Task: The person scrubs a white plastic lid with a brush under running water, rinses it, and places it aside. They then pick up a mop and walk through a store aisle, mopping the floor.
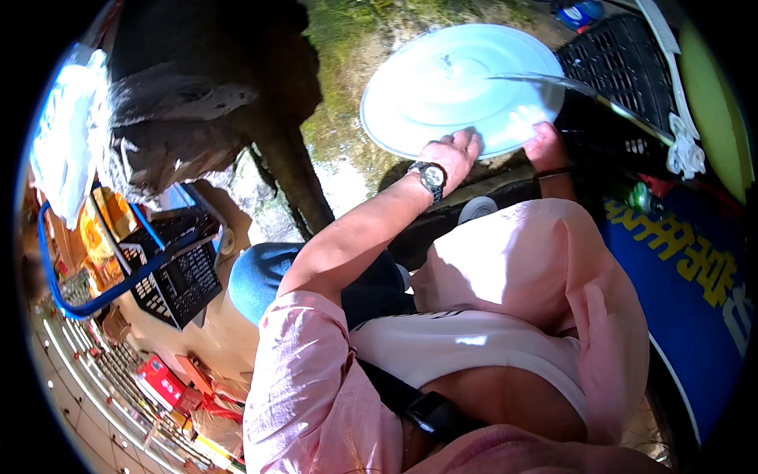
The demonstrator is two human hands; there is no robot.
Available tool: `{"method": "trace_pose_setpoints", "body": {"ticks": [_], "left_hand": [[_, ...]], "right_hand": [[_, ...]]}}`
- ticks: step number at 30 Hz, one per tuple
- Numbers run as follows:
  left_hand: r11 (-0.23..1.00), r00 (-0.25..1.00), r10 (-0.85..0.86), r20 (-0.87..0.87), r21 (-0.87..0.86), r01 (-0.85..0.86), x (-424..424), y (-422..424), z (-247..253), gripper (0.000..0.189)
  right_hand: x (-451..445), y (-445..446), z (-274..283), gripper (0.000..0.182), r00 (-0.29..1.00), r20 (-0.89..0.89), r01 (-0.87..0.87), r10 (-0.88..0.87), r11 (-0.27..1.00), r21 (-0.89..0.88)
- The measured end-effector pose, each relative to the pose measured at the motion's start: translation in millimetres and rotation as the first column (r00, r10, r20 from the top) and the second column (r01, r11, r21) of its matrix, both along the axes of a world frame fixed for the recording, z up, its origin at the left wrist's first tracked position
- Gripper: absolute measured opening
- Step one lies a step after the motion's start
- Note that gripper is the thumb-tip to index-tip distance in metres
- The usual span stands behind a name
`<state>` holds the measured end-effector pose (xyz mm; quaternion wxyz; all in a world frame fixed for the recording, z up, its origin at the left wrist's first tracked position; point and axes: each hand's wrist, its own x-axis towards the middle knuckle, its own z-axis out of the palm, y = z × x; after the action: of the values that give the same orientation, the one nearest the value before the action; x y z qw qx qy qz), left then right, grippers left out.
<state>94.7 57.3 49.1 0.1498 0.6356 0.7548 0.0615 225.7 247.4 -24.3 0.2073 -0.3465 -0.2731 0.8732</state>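
Observation:
A large round white plate or lid [438, 77] is held tilted above wet, mossy ground. My left hand [453, 157], with a wristwatch on the wrist, lies on its near rim, fingers stretched over the surface. At the right of the rim, my right hand [546, 145] grips the edge; its thumb shows on top and the other fingers are hidden. A thin, glossy stream, which looks like water [580, 87], reaches over the plate from the right.
Black plastic crates [622, 65] stand at the upper right, near a knotted white plastic bag [686, 148] and a blue panel with yellow lettering [681, 296]. At left are a black shopping basket with blue handles [177, 278] and a dark post with plastic draped over it [284, 136].

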Motion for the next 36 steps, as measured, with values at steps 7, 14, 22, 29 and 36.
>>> {"method": "trace_pose_setpoints", "body": {"ticks": [7,14,22,29,36], "left_hand": [[0.998,0.994,0.006,-0.108,-0.063,-0.013,-64.6,-9.7,44.9,0.038],[0.996,0.992,0.082,-0.099,-0.03,-0.085,-102.6,5.1,81.2,0.027],[0.965,0.989,0.092,-0.117,0.257,-0.06,-34.1,6.8,30.5,0.043],[0.989,0.984,0.126,0.125,0.063,-0.134,-44.2,-21.0,32.5,0.049],[0.852,0.85,0.459,0.259,0.142,-0.504,-170.4,-81.0,86.0,0.025]], "right_hand": [[-31.2,-5.1,40.1,0.035,0.993,-0.118,-0.027,0.031,0.999,0.039],[-45.2,50.7,30.8,0.034,0.834,-0.484,-0.266,0.266,0.961,0.07],[-7.6,54.6,33.5,0.021,0.984,0.132,-0.122,0.116,0.992,0.037],[-35.1,24.4,71.9,0.025,0.993,0.092,-0.095,0.074,0.964,0.247],[-68.5,29.8,56.4,0.039,0.957,-0.006,-0.287,0.29,0.952,0.106]]}}
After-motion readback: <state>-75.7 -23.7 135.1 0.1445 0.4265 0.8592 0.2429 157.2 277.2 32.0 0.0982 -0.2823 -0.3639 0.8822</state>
